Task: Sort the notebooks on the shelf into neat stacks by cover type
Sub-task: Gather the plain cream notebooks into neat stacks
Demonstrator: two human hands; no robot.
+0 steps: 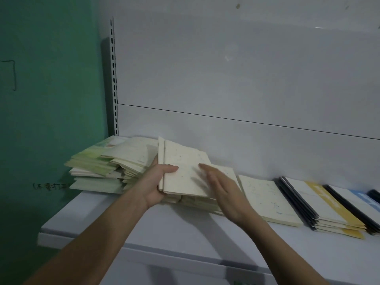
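Note:
My left hand (157, 182) grips a few cream notebooks (181, 171) by their left edge, thumb on the top cover, tilted up over a low cream pile. Beside them on the right, my right hand (221, 188) hovers with straight fingers near that cover, blurred by motion. A messy heap of green-covered and cream notebooks (102, 165) lies at the left end of the white shelf (164, 227). To the right sit a cream stack (265, 198), a yellow-striped stack (320, 208) and a blue-striped stack (364, 202).
The shelf's white back panel rises behind the stacks, with a slotted upright (114, 79) at its left. A green wall (47, 99) borders the left side. Bare shelf surface runs along the front edge.

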